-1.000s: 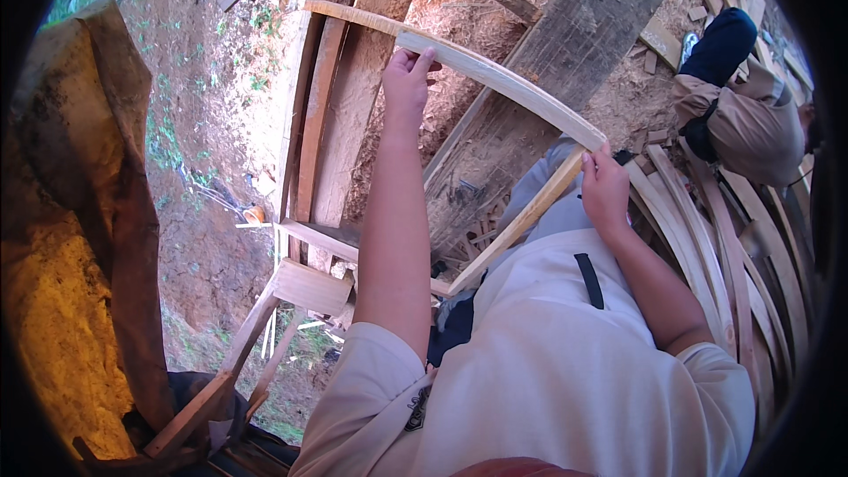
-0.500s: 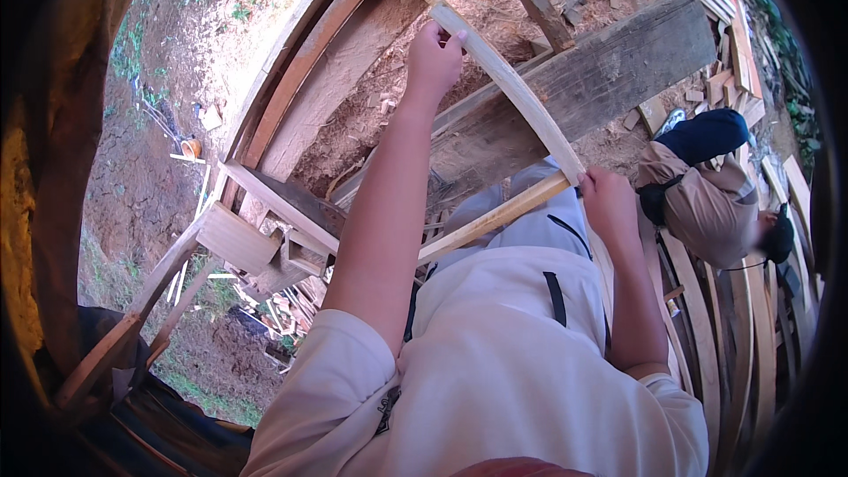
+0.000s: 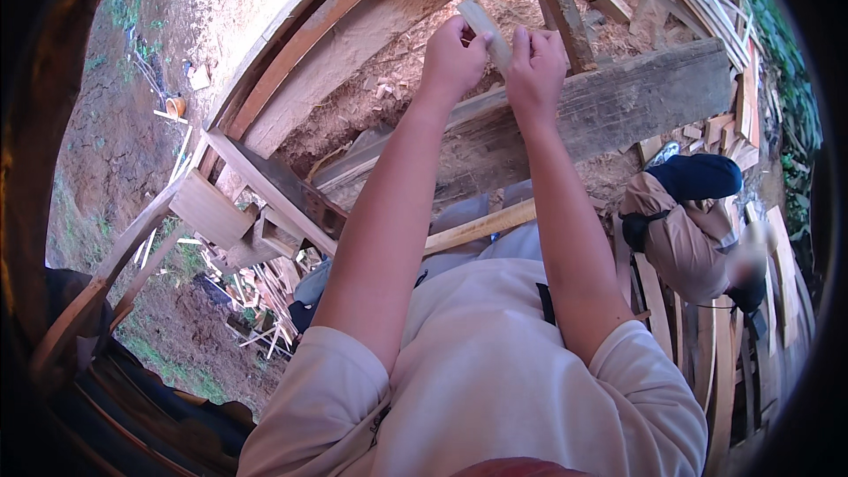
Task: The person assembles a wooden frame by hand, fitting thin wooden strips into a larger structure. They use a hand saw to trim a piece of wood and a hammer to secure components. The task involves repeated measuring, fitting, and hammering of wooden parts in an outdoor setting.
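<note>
A thick weathered plank (image 3: 649,102) is slanting across the view; a pale wooden strip (image 3: 482,20) is extending away beyond it; the left hand (image 3: 453,62) is pinching this strip along its side; the right hand (image 3: 536,79) is grasping its nearer end, just alongside.

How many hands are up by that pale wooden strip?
2: the left hand at the left edge of the pale wooden strip, the right hand at its right edge. None seem hidden.

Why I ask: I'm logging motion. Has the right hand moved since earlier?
Yes: the right hand moved forward and leftward, across the grey plank.
</note>
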The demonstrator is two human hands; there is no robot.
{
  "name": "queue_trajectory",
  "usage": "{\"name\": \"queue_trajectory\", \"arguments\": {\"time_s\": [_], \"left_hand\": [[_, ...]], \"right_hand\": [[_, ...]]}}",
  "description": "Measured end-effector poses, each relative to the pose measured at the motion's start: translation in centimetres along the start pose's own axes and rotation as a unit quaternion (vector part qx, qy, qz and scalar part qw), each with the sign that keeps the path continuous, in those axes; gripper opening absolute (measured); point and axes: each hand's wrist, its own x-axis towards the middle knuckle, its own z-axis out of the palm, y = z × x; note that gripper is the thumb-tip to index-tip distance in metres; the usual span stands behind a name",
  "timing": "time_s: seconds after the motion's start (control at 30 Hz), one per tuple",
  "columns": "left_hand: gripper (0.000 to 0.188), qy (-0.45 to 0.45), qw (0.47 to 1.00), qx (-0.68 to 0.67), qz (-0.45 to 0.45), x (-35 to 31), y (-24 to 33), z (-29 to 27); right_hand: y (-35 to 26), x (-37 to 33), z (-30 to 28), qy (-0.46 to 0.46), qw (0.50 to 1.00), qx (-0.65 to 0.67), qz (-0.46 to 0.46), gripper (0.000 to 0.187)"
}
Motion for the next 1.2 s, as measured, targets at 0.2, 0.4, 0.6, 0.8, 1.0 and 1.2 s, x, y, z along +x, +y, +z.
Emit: {"name": "queue_trajectory", "arguments": {"time_s": [0.2,0.4,0.6,0.8,1.0,1.2], "left_hand": [[0.020,0.013,1.000,0.022,0.014,-0.06,-0.02,0.16],[0.020,0.009,0.999,0.031,0.008,0.02,-0.01,0.18],[0.021,-0.002,1.000,0.009,0.010,0.00,0.14,-0.03],[0.021,-0.010,1.000,0.009,0.015,0.10,0.31,-0.13],[0.024,-0.001,1.000,0.003,0.006,-0.10,0.58,-0.17],[0.022,0.006,1.000,0.004,0.017,-0.16,0.09,0.16]], "right_hand": [[0.98,0.20,0.09,-0.030,1.000,-0.005,-0.009,0.033],[0.97,0.34,0.13,-0.047,0.999,-0.004,-0.006,0.032],[1.01,0.28,0.26,-0.049,0.999,0.017,-0.010,0.033],[0.98,0.18,0.55,-0.038,0.998,-0.032,-0.050,0.033],[1.03,-0.04,0.79,-0.036,0.999,-0.007,-0.033,0.030],[0.64,0.28,0.19,-0.056,0.998,0.001,-0.008,0.024]]}}
